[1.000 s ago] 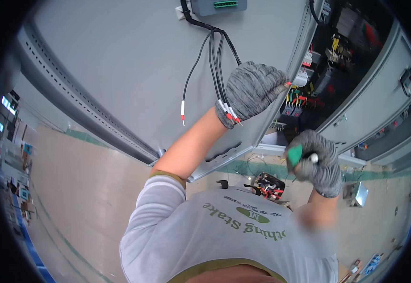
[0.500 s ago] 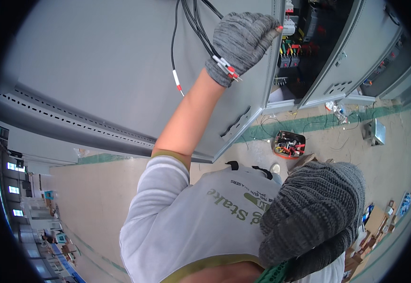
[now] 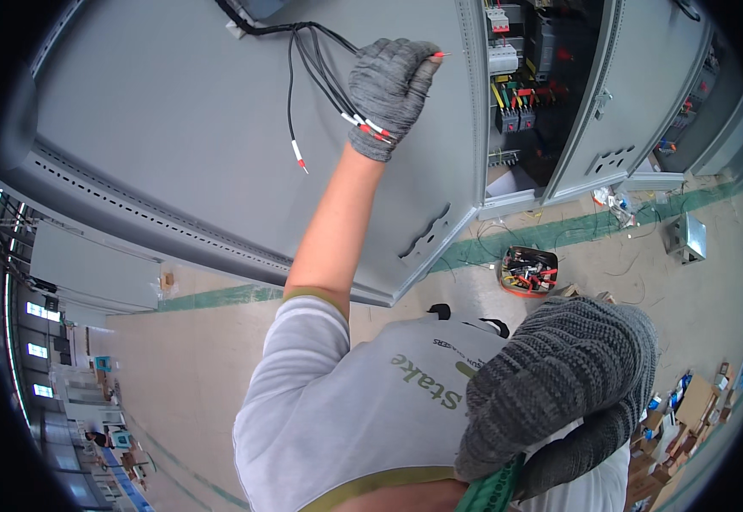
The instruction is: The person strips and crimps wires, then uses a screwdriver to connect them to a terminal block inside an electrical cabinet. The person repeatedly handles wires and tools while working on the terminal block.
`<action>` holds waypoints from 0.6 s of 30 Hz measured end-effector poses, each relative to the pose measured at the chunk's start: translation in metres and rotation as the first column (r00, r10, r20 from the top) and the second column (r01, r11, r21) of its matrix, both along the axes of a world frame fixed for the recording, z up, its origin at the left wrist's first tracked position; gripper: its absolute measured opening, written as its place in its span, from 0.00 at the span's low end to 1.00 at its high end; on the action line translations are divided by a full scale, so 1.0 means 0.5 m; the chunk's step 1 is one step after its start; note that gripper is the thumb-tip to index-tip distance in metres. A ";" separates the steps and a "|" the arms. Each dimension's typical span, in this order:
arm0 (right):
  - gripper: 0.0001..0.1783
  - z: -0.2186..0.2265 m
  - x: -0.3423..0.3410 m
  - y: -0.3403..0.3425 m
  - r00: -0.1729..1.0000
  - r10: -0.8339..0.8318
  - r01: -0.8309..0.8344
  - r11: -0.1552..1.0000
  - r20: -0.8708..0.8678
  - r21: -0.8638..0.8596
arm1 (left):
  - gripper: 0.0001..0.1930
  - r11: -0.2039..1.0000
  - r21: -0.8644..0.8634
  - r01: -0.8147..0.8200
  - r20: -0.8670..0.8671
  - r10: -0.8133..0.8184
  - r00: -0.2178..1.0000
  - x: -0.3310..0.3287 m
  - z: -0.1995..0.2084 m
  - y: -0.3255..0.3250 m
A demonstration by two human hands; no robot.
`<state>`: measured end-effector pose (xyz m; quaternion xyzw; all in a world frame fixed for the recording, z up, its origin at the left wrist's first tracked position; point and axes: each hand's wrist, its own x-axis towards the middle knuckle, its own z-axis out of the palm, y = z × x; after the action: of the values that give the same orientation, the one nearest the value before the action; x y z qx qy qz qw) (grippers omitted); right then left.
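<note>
My left hand [image 3: 393,90], in a grey knit glove, reaches up in front of a grey cabinet door [image 3: 209,128]. Its fingers pinch a wire end with a red ferrule [image 3: 439,55]. Other black wires [image 3: 324,75] of the same bundle hang past the wrist, their white-sleeved ends with red ferrules [image 3: 370,128] lying against the glove cuff. One black wire [image 3: 290,102] dangles apart to the left. Close to the camera, my right hand [image 3: 559,375], also gloved, is curled closed before my chest, beside a green strap [image 3: 493,493]. Whatever its fingers hold is hidden.
Right of the door, an open cabinet shows breakers [image 3: 515,119] and coloured wiring. On the floor stand a tool box [image 3: 528,271] full of hand tools and a metal box [image 3: 686,239]. Wire scraps and plastic litter lie around; cardboard boxes [image 3: 694,401] are at far right.
In the view, my left hand and the wires have shifted left and slightly down, with the cabinet shifting left too. The pinch on the wire persists. My right hand stays curled near my chest.
</note>
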<state>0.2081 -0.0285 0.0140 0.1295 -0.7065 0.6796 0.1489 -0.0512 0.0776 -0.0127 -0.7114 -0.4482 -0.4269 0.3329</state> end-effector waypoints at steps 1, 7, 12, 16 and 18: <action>0.15 0.002 0.027 0.011 0.999 -0.035 0.036 0.999 0.008 -0.007 | 0.05 0.999 0.010 -0.036 -0.016 0.036 0.999 0.000 -0.001 0.001; 0.14 -0.028 0.171 0.039 0.960 -0.275 0.278 0.959 0.048 -0.052 | 0.05 0.988 0.126 -0.084 -0.061 0.093 0.994 0.014 0.000 0.013; 0.10 -0.068 0.334 0.059 0.972 -0.178 0.148 0.971 -0.155 -0.186 | 0.10 0.928 -0.039 -0.370 0.019 0.371 0.928 0.072 0.006 0.057; 0.11 -0.142 0.427 0.042 0.864 -0.352 0.285 0.932 -0.361 -0.225 | 0.10 0.988 0.089 -0.123 0.008 0.123 0.992 0.000 -0.023 0.028; 0.11 -0.201 0.463 0.048 0.772 -0.533 0.472 0.846 -0.347 -0.249 | 0.11 0.991 0.081 -0.103 -0.041 0.107 0.993 -0.001 -0.041 0.062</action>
<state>0.4394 -0.0043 -0.0866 0.0613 -0.6167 0.6234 0.4768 -0.0519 0.1085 -0.0331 -0.6826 -0.4604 -0.4098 0.3926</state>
